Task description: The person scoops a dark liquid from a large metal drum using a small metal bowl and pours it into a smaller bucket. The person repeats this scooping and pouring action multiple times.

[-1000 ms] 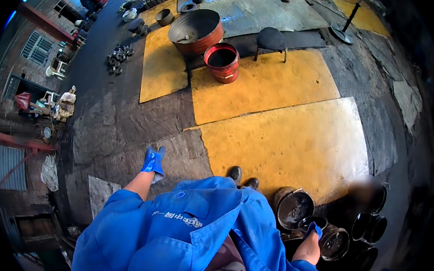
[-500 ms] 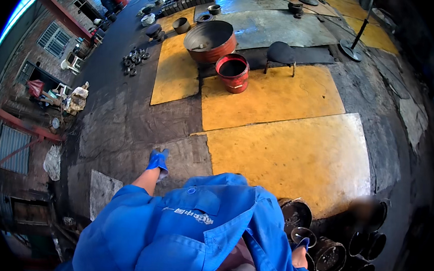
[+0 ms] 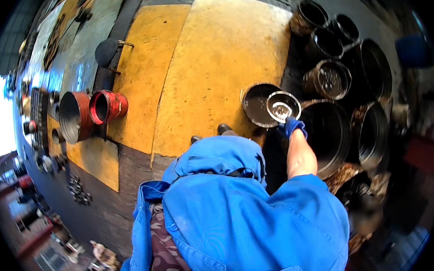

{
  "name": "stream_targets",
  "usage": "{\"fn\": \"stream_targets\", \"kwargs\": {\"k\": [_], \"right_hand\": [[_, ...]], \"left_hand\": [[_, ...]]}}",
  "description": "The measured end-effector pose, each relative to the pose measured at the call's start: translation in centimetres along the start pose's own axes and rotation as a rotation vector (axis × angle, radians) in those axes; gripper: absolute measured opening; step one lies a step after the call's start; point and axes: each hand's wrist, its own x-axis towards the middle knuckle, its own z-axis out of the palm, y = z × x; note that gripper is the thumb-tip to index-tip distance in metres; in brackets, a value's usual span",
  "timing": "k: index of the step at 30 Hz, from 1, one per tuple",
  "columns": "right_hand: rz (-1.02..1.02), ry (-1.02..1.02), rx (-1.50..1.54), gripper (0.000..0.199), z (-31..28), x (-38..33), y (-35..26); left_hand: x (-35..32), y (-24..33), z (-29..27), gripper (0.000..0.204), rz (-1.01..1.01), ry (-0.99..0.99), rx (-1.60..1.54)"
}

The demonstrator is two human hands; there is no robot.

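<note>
Yellow-painted steel plates (image 3: 217, 60) cover our workshop floor, with dark round metal rings (image 3: 334, 48) clustered at right. Our right hand (image 3: 294, 126), in a blue glove, closes its fingers on the rim of a small shiny metal ring (image 3: 282, 106) above a larger black ring (image 3: 259, 104). We should grip firmly and lift level. Our left hand is out of view.

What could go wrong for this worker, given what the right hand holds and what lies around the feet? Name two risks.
The right hand holds a small round pan by its rim, out over a dark bucket; it could slip or tip. Open drums crowd close beside the worker's shoes, so a step sideways might mean a trip.
</note>
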Motion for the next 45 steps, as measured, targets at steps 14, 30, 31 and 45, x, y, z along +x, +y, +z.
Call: {"fn": "stream_targets", "kwargs": {"k": [14, 30, 31, 45], "right_hand": [[-0.621, 0.012, 0.755, 0.011, -6.3, 7.9, 9.4], [0.000, 0.166, 0.804, 0.027, 5.1, -5.8, 7.3], [0.032, 0.163, 0.802, 0.029, 5.6, -5.8, 7.5], [0.163, 0.403, 1.159, 0.023, 10.7, -9.8, 5.5]], "left_hand": [[8.4, 16.5, 4.6, 0.035, 0.183, -0.232, 0.330], [10.6, 35.0, 23.9, 0.028, 0.345, -0.347, 0.574], [10.5, 36.5, 25.8, 0.027, 0.354, -0.355, 0.594], [8.7, 61.4, 56.5, 0.024, 0.565, -0.564, 0.911]]}}
